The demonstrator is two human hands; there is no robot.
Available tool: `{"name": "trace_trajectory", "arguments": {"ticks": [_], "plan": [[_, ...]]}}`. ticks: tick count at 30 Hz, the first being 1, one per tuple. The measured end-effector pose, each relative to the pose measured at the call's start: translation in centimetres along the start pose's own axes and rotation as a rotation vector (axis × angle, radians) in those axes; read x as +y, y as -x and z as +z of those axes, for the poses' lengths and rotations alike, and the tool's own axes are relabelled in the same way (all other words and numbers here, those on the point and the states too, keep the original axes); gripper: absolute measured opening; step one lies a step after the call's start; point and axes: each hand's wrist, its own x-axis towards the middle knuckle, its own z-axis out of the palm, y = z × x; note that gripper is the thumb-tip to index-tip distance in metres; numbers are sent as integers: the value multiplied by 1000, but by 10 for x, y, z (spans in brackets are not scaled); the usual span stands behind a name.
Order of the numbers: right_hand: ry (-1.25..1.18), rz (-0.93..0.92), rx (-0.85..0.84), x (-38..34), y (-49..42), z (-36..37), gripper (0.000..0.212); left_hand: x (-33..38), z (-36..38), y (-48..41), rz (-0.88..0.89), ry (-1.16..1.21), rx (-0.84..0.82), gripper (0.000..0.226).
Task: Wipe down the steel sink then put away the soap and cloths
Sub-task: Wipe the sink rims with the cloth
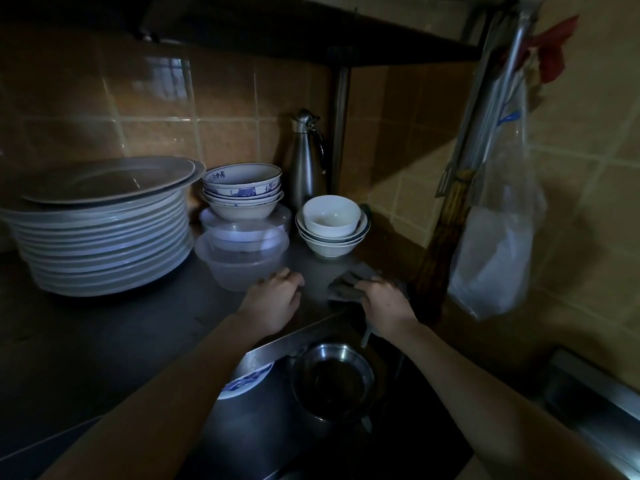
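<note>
My right hand [386,304] grips a grey cloth [346,285] and presses it on the steel counter at the far corner of the sink [298,336]. My left hand [275,299] rests on the counter just left of it, fingers curled, with nothing in it. Inside the dark sink basin sit a steel bowl [334,379] and a blue-patterned plate [246,382]. No soap is visible.
A tall stack of white plates [104,233] stands at left. Clear plastic containers [242,251] under patterned bowls [242,192], a stack of white bowls [330,226] and a steel flask [306,161] crowd the back. A plastic bag [495,254] hangs at right.
</note>
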Motion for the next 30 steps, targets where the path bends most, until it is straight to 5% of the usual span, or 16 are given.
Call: {"name": "trace_trajectory", "arguments": {"ticks": [10, 21, 30], "plan": [[-154, 53, 59, 35, 68, -21, 32, 49, 9, 25, 61, -4, 19, 21], [-181, 216, -84, 87, 190, -29, 28, 115, 40, 65, 171, 91, -12, 22], [-194, 379, -45, 118, 258, -1, 27, 147, 84, 111, 202, 156, -138, 21]]}}
